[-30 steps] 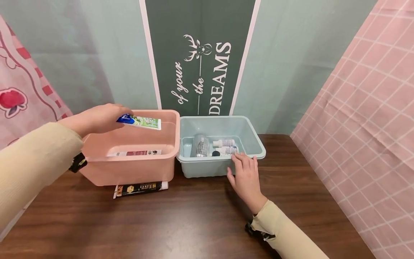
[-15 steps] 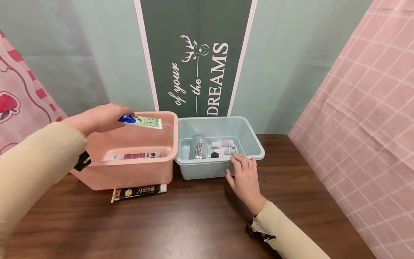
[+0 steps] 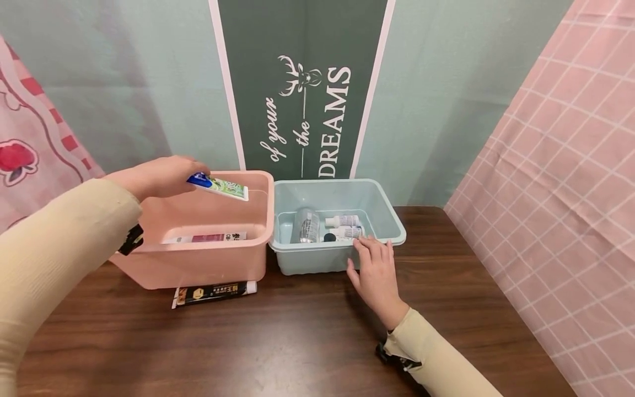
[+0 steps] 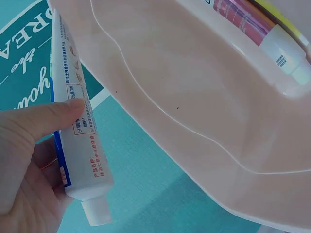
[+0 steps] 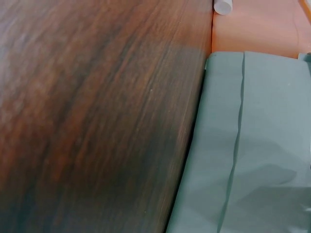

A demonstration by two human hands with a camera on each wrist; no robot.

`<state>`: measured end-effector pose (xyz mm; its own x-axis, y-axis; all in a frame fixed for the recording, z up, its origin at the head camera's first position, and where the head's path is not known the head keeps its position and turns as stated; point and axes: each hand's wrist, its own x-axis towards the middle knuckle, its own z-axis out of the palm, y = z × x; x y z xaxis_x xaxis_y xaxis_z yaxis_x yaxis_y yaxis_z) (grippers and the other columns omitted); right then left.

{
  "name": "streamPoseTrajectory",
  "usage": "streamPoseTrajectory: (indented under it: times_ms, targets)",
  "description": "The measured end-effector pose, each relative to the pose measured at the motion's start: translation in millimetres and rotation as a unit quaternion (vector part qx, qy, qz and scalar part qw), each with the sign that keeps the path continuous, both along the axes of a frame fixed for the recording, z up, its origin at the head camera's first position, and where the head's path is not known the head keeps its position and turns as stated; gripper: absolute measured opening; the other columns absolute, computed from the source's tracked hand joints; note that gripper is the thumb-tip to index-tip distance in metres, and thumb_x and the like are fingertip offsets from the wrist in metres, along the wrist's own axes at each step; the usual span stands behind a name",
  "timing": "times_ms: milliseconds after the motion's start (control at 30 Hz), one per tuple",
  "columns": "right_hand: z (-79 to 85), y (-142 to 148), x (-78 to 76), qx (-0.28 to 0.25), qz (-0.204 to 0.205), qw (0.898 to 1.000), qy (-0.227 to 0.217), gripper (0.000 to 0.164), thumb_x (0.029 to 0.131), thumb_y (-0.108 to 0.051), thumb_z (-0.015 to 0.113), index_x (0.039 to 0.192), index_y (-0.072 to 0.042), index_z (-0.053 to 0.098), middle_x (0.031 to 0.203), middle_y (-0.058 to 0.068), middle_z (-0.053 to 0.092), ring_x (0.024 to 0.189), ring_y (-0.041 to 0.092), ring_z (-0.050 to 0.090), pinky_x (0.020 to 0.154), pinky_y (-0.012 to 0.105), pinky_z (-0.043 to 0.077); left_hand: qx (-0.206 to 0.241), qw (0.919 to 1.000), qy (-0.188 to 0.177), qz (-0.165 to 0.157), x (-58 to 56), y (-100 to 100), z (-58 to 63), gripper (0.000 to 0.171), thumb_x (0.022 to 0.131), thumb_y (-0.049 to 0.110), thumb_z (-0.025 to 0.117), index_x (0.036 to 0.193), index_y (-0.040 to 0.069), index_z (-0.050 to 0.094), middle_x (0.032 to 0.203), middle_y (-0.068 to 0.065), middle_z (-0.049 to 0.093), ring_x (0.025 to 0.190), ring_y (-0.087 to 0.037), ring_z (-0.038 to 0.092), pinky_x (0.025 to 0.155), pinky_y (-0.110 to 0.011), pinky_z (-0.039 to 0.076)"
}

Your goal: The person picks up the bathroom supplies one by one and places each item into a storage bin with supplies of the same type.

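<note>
Above the pink bin (image 3: 198, 263), my left hand (image 3: 166, 175) pinches a toothpaste tube (image 3: 223, 186) with a blue, green and white print. In the left wrist view the thumb lies across the white back of the tube (image 4: 80, 121), whose cap points down in that picture. Inside the pink bin lies another tube (image 3: 213, 237), white and dark pink. My right hand (image 3: 374, 273) rests its fingertips on the front rim of the light blue bin (image 3: 317, 259), the thumb near the front wall. The right wrist view does not show the hand.
A black toothpaste tube (image 3: 215, 292) lies on the wooden table (image 3: 297, 347) against the pink bin's front. In the blue bin are a clear bottle (image 3: 307, 225) and several small white bottles (image 3: 343, 220). A printed cloth (image 3: 421, 99) hangs close behind both bins.
My left hand has shifted slightly to the right over the pink bin, and the tube's far end tilts a little lower. The right hand stays on the blue rim.
</note>
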<state>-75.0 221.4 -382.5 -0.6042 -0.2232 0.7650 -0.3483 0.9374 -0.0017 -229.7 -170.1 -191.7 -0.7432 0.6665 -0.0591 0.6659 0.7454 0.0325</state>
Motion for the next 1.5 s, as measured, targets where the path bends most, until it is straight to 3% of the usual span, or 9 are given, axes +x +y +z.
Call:
streamPoseTrajectory:
  times_ms: [367,967,1167,1333,1500]
  targets:
    - [-1.2,1,1.5,-0.007,-0.003,1.0,-0.005,0.043,0.075,-0.015,0.069,0.112,0.003,0.057,0.114,0.02,0.053,0.11,0.039,0.047,0.099,0.065,0.026,0.001,1.0,0.006,-0.004,-2.4,5,-5.0,0.034,0.081,-0.001,0.064,0.115,-0.002,0.06,0.106,-0.021,0.06,0.092,-0.034,0.056,0.083,-0.052,0.045]
    - [1.3,0,0.9,-0.002,-0.005,1.0,-0.006,0.041,0.077,-0.016,0.066,0.113,0.002,0.056,0.115,0.019,0.053,0.109,0.039,0.048,0.099,0.064,0.026,-0.009,0.9989,0.004,0.046,-2.1,8,-5.4,0.039,0.079,0.009,0.071,0.117,0.004,0.062,0.111,-0.02,0.06,0.097,-0.038,0.055,0.085,-0.057,0.043]
    - [0.5,0,1.1,-0.003,-0.005,1.0,-0.011,0.041,0.078,-0.016,0.066,0.113,0.003,0.056,0.115,0.019,0.053,0.11,0.039,0.047,0.1,0.064,0.025,-0.02,0.9988,0.038,0.022,-4.8,12,0.1,0.027,0.084,-0.001,0.06,0.111,0.003,0.065,0.11,-0.021,0.06,0.1,-0.041,0.056,0.086,-0.056,0.042]
    - [0.9,0,1.3,-0.004,-0.005,1.0,-0.01,0.041,0.078,-0.016,0.066,0.113,0.003,0.056,0.115,0.02,0.053,0.11,0.038,0.047,0.1,0.064,0.025,-0.028,0.9975,0.059,0.026,-9.1,12,12.2,0.034,0.085,-0.012,0.05,0.116,-0.005,0.06,0.116,-0.027,0.056,0.107,-0.044,0.051,0.089,-0.055,0.042]
    - [1.2,-1,0.7,-0.007,-0.003,1.0,-0.004,0.041,0.078,-0.016,0.066,0.113,0.003,0.057,0.115,0.019,0.053,0.109,0.039,0.048,0.099,0.064,0.025,-0.044,0.9972,0.048,0.037,-7.4,8,12.8,0.036,0.086,-0.012,0.043,0.119,-0.006,0.057,0.118,-0.029,0.053,0.109,-0.046,0.049,0.089,-0.056,0.041]
